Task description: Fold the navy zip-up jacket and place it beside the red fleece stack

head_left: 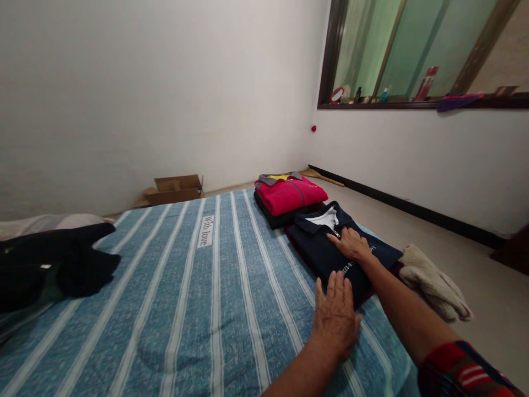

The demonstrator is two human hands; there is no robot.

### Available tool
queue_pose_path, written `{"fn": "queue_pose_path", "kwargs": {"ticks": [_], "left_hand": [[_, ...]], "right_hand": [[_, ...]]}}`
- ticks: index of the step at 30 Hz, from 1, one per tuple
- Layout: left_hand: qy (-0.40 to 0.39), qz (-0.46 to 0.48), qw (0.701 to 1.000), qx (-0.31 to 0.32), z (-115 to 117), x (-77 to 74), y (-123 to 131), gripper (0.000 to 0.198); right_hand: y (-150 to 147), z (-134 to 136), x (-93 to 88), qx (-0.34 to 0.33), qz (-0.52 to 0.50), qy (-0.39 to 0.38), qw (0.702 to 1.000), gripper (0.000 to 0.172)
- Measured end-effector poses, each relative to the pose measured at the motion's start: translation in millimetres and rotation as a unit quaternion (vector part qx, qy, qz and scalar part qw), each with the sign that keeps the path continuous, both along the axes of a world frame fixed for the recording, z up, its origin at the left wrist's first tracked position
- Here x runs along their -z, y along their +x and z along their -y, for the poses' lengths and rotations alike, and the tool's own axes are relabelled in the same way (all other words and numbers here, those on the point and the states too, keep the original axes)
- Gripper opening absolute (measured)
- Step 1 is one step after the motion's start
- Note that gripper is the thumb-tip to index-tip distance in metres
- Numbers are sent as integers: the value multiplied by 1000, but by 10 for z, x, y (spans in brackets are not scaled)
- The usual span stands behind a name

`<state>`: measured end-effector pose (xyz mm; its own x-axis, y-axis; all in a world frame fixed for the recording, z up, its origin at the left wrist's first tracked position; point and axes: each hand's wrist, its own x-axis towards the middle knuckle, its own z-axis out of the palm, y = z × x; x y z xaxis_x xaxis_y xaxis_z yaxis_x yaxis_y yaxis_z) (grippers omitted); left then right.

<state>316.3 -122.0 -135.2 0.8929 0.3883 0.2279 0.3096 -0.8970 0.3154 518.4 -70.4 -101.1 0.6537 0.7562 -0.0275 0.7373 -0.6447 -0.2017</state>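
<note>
A navy zip-neck top (pixel 318 248) with a white lining at the collar lies folded on the bed, on top of a dark maroon garment (pixel 295 242). My right hand (pixel 351 244) rests on its chest, fingers spread beside the zip and pale lettering. Along the near edge of the top, my left hand (pixel 335 311) lies flat with its fingers stretched out. Just beyond is a folded pink jacket (pixel 289 194) with a grey collar, stacked on a black garment (pixel 273 218).
A blue-and-white striped sheet (pixel 231 309) covers the bed. Black clothing (pixel 61 264) lies loose at the left. A beige fleecy cloth (pixel 432 284) hangs over the right edge. An open cardboard box (pixel 177 190) and a broom (pixel 320 175) are on the floor beyond.
</note>
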Motion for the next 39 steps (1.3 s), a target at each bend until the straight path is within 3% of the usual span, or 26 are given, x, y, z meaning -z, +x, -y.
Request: {"fn": "queue_pose_path", "kwargs": {"ticks": [12,21,27,33,39], "left_hand": [[-36,-40,997,47,93,-110,-228,61],[-79,-54,992,80,122,-222,-574,58],[-99,-96,989,51,-58,-315,-904,52],[-80,-117,990,-15,-334,-317,-1248,45],[-75,-119,988,-65,-523,-364,-1454,42]], "right_hand": [[10,10,-2,2,4,-5,1000,76],[-2,36,-20,0,1,-9,1000,74],[6,21,-99,0,-5,-23,1000,71],[-67,139,-225,-2,32,-24,999,69],[-259,399,-81,-33,82,-54,995,80]]}}
